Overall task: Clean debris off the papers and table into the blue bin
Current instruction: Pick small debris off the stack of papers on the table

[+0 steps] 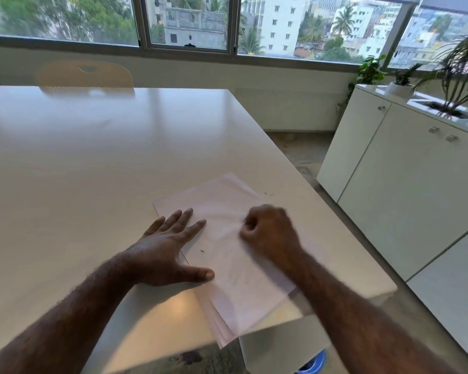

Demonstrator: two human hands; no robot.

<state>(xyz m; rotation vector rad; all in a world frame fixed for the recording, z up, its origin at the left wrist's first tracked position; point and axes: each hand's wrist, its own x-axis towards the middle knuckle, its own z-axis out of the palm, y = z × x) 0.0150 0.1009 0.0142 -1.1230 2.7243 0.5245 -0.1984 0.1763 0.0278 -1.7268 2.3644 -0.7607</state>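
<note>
A stack of white papers (233,268) lies near the front right corner of the white table (92,163), its near end sticking out over the table edge. My left hand (168,249) lies flat with spread fingers on the stack's left side. My right hand (270,233) sits on the right side of the top sheet with its fingers curled; whether it pinches the paper is blurred. A small dark speck of debris (202,251) lies on the paper between my hands. More dark specks (268,194) lie on the table beyond the stack. The blue bin (314,365) shows partly on the floor below the table edge.
A wooden chair (85,74) stands at the table's far side. White cabinets (389,171) with potted plants (454,76) on top run along the right. Windows span the back wall. Grey floor lies between table and cabinets.
</note>
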